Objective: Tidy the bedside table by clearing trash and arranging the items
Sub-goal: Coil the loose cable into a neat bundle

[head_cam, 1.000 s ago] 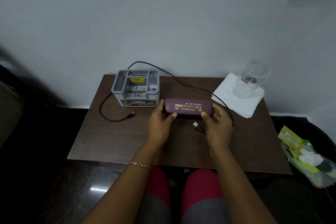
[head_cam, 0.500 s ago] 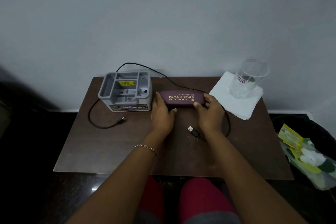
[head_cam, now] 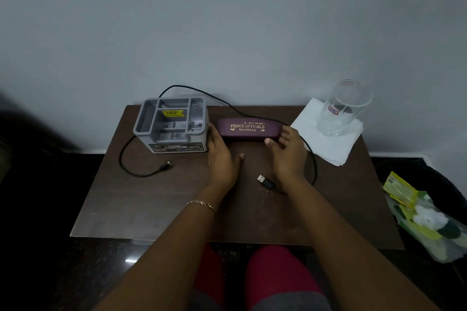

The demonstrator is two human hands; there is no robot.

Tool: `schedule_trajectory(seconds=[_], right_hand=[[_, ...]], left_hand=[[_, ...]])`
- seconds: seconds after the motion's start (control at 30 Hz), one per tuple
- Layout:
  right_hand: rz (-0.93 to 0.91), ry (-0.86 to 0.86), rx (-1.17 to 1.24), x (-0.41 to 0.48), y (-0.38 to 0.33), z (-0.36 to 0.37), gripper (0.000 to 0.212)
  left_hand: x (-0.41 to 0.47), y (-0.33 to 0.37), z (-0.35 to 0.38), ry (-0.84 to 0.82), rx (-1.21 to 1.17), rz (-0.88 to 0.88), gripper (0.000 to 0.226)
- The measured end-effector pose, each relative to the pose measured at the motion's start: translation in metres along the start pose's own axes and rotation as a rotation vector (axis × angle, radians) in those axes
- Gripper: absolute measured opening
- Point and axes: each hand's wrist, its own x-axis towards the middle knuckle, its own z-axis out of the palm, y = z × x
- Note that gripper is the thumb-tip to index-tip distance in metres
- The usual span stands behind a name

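A maroon glasses case point(head_cam: 249, 127) printed "Prince Opticals" lies at the back of the brown bedside table point(head_cam: 151, 197), just right of a grey plastic organiser point(head_cam: 171, 126). My left hand point(head_cam: 222, 159) lies with straight fingers against the case's left end, thumb spread away from it. My right hand point(head_cam: 286, 154) sits at the case's right end with fingers loosely spread, thumb near its front edge. Neither hand wraps the case.
A black cable point(head_cam: 131, 166) loops behind the organiser and case; its USB plug point(head_cam: 264, 180) lies between my wrists. A clear glass point(head_cam: 341, 108) stands on a white napkin point(head_cam: 328, 144) at the back right. Yellow-green wrappers point(head_cam: 424, 217) lie in a dark bin right of the table.
Both hands carried the case from the table's middle back toward the wall, beside the organiser. Their hold on it has loosened, with fingers now spread.
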Motion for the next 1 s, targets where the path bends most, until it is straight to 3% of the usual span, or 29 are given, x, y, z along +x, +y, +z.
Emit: schedule_trajectory(seconds=[0.23, 0.43, 0.7, 0.9, 1.0], right_hand=[[-0.017, -0.1, 0.009, -0.033, 0.002, -0.002, 0.055], [-0.005, -0.109, -0.008, -0.05, -0.003, -0.008, 0.05], [0.043, 0.116, 0.126, -0.064, 0.001, -0.069, 0.033], [0.072, 0.217, 0.089, -0.012, 0.0, -0.111, 0.06], [0.024, 0.184, -0.023, 0.02, -0.008, -0.117, 0.074]], left_hand=[[-0.041, -0.017, -0.012, -0.065, -0.051, 0.082, 0.093], [-0.075, -0.027, -0.028, -0.119, -0.144, 0.032, 0.091], [-0.077, 0.001, -0.022, -0.085, -0.436, -0.007, 0.067], [-0.054, 0.075, 0.018, -0.183, -0.51, 0.077, 0.065], [-0.035, 0.111, 0.035, -0.289, -0.374, 0.19, 0.062]])
